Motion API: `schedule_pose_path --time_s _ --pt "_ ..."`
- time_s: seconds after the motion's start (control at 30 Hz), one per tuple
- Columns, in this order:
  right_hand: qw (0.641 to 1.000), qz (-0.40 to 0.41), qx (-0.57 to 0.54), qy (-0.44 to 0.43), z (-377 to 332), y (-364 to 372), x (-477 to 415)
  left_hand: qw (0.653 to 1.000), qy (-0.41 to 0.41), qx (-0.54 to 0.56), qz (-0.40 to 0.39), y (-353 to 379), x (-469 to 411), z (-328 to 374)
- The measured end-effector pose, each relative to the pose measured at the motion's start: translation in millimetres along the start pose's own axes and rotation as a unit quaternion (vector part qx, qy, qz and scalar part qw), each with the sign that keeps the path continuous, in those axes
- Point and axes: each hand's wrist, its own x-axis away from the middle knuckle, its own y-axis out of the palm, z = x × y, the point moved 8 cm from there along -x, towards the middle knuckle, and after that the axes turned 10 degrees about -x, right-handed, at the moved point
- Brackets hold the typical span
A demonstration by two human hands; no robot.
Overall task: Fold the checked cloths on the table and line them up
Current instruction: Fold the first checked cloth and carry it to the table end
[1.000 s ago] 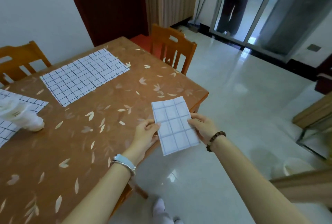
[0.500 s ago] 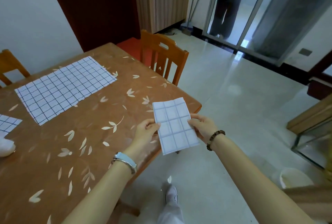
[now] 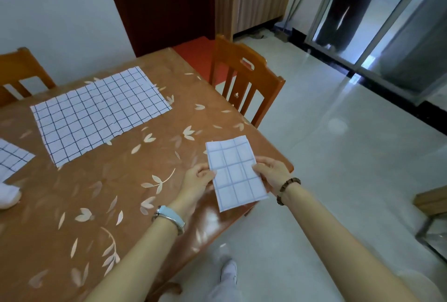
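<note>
The folded cloth (image 3: 235,173) has moved from out past the surface's (image 3: 101,207) edge to over its corner. The left hand (image 3: 198,179) and right hand (image 3: 271,173) pinch its sides. Putting it down looks next; beyond the left hand an open cloth (image 3: 96,113) waits unfolded.

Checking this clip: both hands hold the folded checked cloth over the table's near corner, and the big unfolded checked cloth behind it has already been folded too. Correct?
Not quite. The head view shows the left hand and right hand holding the folded checked cloth over the table corner, but the large checked cloth behind it lies spread flat, not folded.
</note>
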Motion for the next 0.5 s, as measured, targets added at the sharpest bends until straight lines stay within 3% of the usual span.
schedule_pose_path --time_s 0.5 --pt "0.999 -0.02 0.039 0.025 -1 -16 -51 0.998 -0.039 0.036 0.036 24 -37 -11"
